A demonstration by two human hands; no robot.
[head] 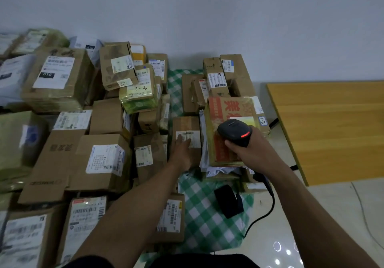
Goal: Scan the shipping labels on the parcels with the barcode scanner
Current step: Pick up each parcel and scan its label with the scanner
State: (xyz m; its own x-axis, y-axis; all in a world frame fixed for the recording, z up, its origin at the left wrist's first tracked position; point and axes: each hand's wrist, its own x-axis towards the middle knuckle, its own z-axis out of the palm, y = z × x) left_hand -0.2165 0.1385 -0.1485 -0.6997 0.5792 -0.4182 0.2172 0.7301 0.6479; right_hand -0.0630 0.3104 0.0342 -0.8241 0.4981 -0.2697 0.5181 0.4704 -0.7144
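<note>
Right grip [245, 150]: curled round our barcode scanner [233, 131], 1 o'clock.
Left grip [181, 153]: flat on the small box [185, 124]'s shipping label [193, 139], 12 o'clock.
Progress: we reckon loads of parcels [58, 80] left, 9 to 11.

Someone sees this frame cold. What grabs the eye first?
The black barcode scanner, red light lit, is gripped in the right hand at centre right. Beside it, the left hand lies flat on the shipping label of a small brown parcel. Stacked cardboard parcels crowd the left side, on a green checked cloth.
</note>
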